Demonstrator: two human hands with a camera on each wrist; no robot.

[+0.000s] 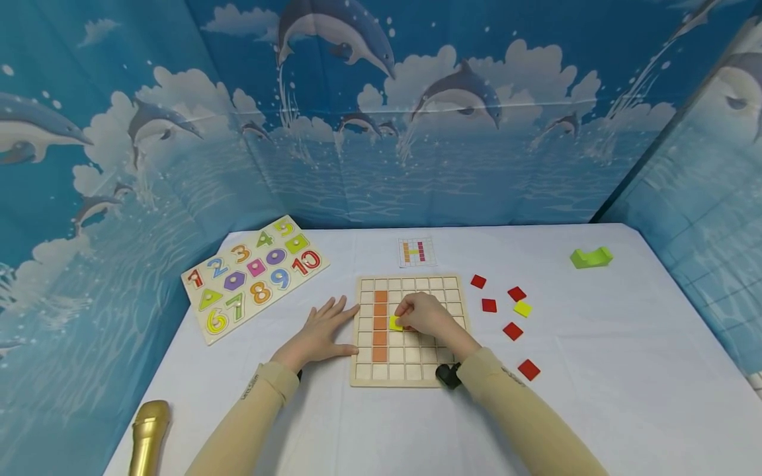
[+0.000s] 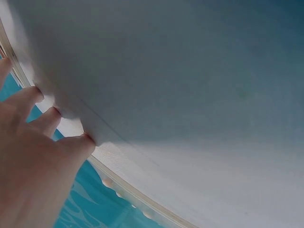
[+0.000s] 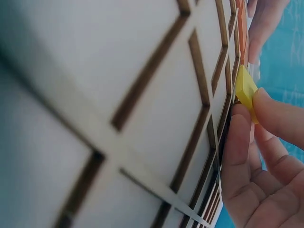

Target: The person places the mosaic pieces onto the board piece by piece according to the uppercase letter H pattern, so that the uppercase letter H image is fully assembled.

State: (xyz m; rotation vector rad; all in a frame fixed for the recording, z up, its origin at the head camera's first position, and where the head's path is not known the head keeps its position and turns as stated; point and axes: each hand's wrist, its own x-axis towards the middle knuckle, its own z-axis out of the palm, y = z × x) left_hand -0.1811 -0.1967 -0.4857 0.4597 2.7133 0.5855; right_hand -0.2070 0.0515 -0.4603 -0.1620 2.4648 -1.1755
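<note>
A wooden grid board (image 1: 364,377) lies mid-table, with a column of orange square tiles (image 1: 380,323) set in its left part. My right hand (image 1: 425,314) is over the board and pinches a yellow square tile (image 3: 247,90) between thumb and fingers, just right of the orange column. In the right wrist view the tile is tilted, one edge close to the grid. My left hand (image 1: 319,334) rests on the table with its fingers spread, fingertips at the board's left edge. Behind the board lies a pattern card (image 1: 417,252) showing orange, yellow and dark red squares.
Several loose red tiles (image 1: 512,331) and a yellow tile (image 1: 522,309) lie right of the board. A number-and-shape puzzle (image 1: 238,317) sits at the back left. A green block (image 1: 591,258) stands at the far right, and a gold microphone (image 1: 149,436) at the front left.
</note>
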